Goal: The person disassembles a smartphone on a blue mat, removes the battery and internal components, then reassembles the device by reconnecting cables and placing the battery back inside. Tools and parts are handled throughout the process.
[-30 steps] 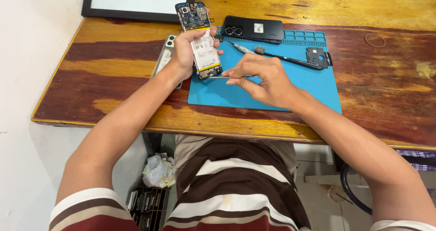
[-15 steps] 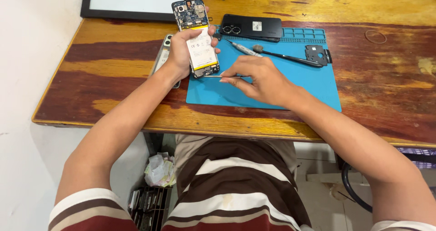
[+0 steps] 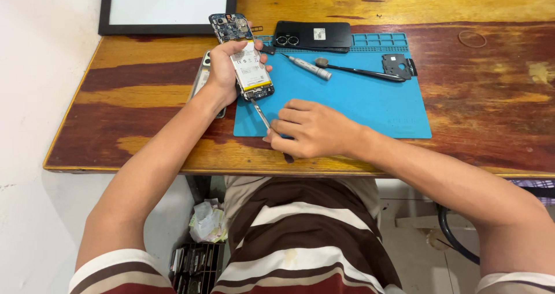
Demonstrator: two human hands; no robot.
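worn wooden desk (image 3: 144, 106), blue repair mat (image 3: 370, 106) on top. left hand (image 3: 228, 68) clenched around opened phone (image 3: 245, 60), back off, battery up, at the mat's left edge. right hand (image 3: 312, 129) pinches thin metal tool (image 3: 263, 117), tip at the phone's lower end.

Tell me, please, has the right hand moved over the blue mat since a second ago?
Yes. The right hand has drawn back from the middle of the blue mat to its near edge, toward the person, holding a thin tool at the opened phone.
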